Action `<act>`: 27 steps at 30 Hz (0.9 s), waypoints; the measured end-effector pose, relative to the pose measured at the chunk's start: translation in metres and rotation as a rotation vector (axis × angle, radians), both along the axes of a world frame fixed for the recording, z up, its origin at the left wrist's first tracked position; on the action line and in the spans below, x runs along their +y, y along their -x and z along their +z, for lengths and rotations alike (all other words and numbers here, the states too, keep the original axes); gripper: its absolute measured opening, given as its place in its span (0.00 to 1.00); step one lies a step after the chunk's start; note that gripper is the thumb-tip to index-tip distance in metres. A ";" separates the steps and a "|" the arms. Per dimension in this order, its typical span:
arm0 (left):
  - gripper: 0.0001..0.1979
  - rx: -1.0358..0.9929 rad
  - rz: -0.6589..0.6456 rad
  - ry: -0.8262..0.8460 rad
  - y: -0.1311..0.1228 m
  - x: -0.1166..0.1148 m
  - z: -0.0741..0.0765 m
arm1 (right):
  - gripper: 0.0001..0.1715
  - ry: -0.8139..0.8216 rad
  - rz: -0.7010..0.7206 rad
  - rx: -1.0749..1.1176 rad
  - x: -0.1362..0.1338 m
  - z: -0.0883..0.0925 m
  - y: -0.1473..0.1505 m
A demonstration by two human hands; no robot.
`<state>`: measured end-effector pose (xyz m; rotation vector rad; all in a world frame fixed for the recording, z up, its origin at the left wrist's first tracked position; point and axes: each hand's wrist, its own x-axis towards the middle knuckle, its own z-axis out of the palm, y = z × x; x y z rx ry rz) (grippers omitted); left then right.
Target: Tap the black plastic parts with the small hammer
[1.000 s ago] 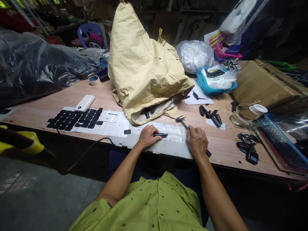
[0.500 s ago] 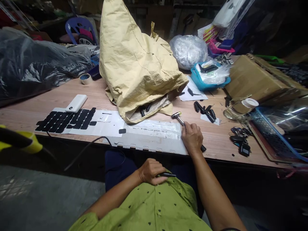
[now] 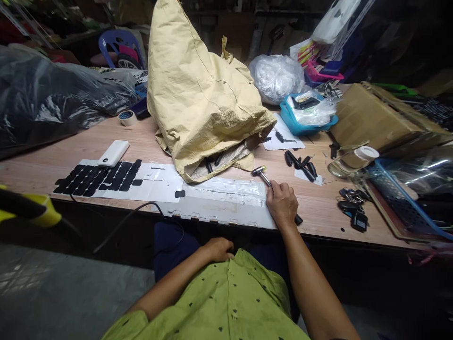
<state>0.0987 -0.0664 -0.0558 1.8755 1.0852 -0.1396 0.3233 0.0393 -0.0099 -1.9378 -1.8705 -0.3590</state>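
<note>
My right hand (image 3: 282,203) rests on the front of the table, closed around the handle of a small hammer (image 3: 264,177). The hammer's metal head, with a yellowish face, points away to the left, and the handle's black end sticks out below my hand. Down in my lap, my left hand (image 3: 220,249) has curled fingers; the shirt and my own hand hide what is in it. Left of the hammer lies a white board (image 3: 219,212) along the table edge. Behind it, an open beige sack (image 3: 208,104) shows black pieces (image 3: 209,165) in its mouth.
Flat black pieces (image 3: 81,179) lie in rows on white paper at left, beside a white power bank (image 3: 113,153). A tape roll (image 3: 128,118) is farther back. To the right are black parts (image 3: 304,165), key fobs (image 3: 357,219), a bottle (image 3: 350,165) and a blue basket (image 3: 406,198).
My left hand has dropped a little lower and to the left into my lap, and the black slender piece it held is out of sight. The right hand and hammer stay put.
</note>
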 end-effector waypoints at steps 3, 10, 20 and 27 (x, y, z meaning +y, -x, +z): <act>0.11 -0.284 -0.155 0.089 -0.001 0.010 0.046 | 0.16 -0.005 -0.001 -0.006 0.000 -0.001 0.000; 0.12 -0.112 0.857 -0.528 0.015 0.122 0.120 | 0.14 -0.005 -0.012 -0.014 0.001 -0.001 0.001; 0.09 0.327 1.056 -0.504 0.036 0.168 0.115 | 0.15 -0.016 -0.007 -0.006 0.003 -0.001 0.002; 0.05 -0.011 0.627 -0.883 0.039 0.113 0.094 | 0.15 -0.043 -0.005 -0.017 0.003 -0.004 0.001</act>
